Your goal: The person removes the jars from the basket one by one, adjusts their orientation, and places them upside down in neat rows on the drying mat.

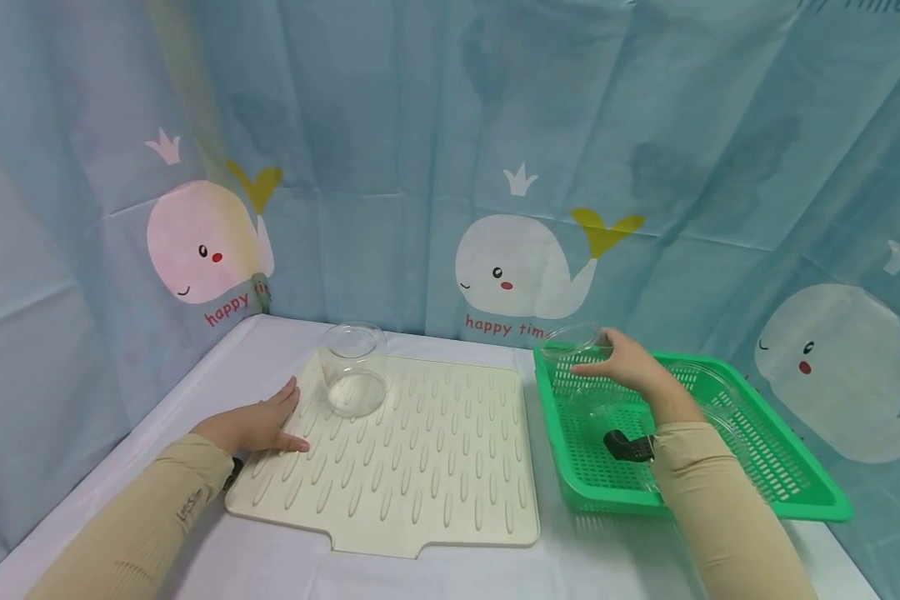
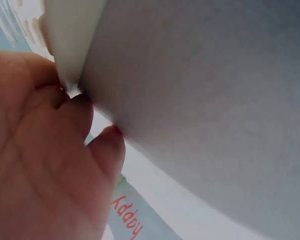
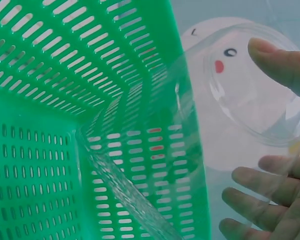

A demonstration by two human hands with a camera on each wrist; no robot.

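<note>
My right hand [image 1: 633, 367] grips a clear, round, jar-like container [image 1: 591, 385] near its rim, above the left part of a green slotted basket [image 1: 587, 504]. In the right wrist view, the thumb [image 3: 270, 55] lies by the rim and the fingers curl along the other side of the clear wall. My left hand [image 1: 258, 423] rests at the left edge of a cream ridged mat [image 1: 435, 467], with fingers extended. A second clear container [image 1: 355, 375] stands upright on the mat's back left, just beyond the left fingertips.
More clear round pieces [image 1: 708, 379] lie inside the basket, partly hidden by the right forearm. A white cloth [image 1: 285, 558] covers the table. Behind it hangs a blue curtain [image 1: 390, 167] printed with whales.
</note>
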